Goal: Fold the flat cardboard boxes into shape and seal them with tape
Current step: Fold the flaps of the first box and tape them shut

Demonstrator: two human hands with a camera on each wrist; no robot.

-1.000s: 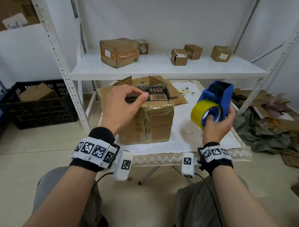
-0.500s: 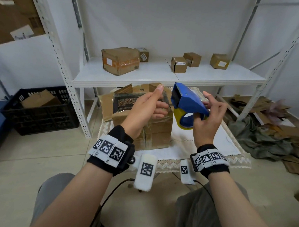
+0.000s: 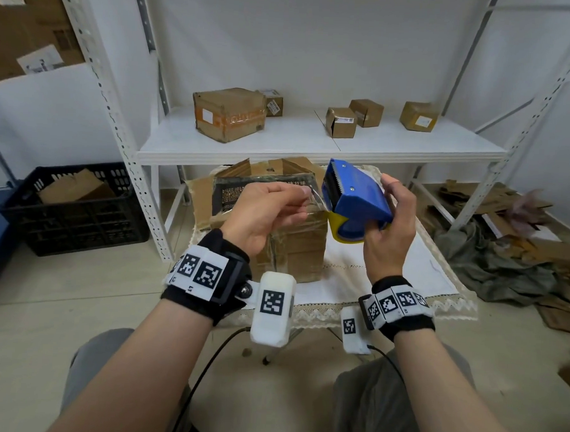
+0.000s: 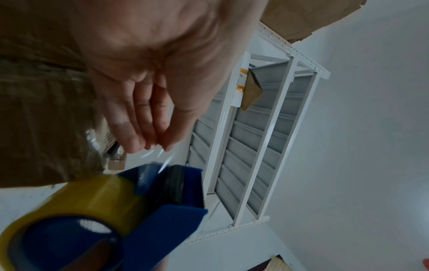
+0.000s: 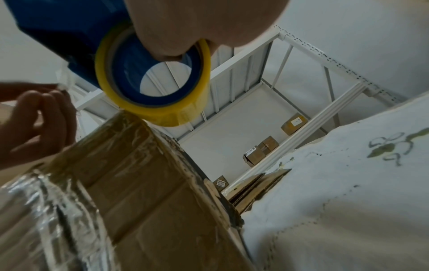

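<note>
Above the taped box (image 3: 289, 245) on the counter (image 3: 388, 279), the right hand (image 3: 385, 239) still clamps the tape dispenser (image 3: 356, 199), now raised; the left hand (image 3: 264, 215) pinches the tape end (image 3: 314, 197), pulled farther left.

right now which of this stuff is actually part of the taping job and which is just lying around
In use:
- left hand pinching the tape end
- right hand gripping the tape dispenser
- cardboard box

Lying about:
- shelf boxes
- black crate
- cardboard scraps

Head cam looks down over both forearms at the taped cardboard box (image 3: 292, 245). Both wrist cams sit close, angled upward, sharing the blue tape dispenser (image 4: 162, 207).
</note>
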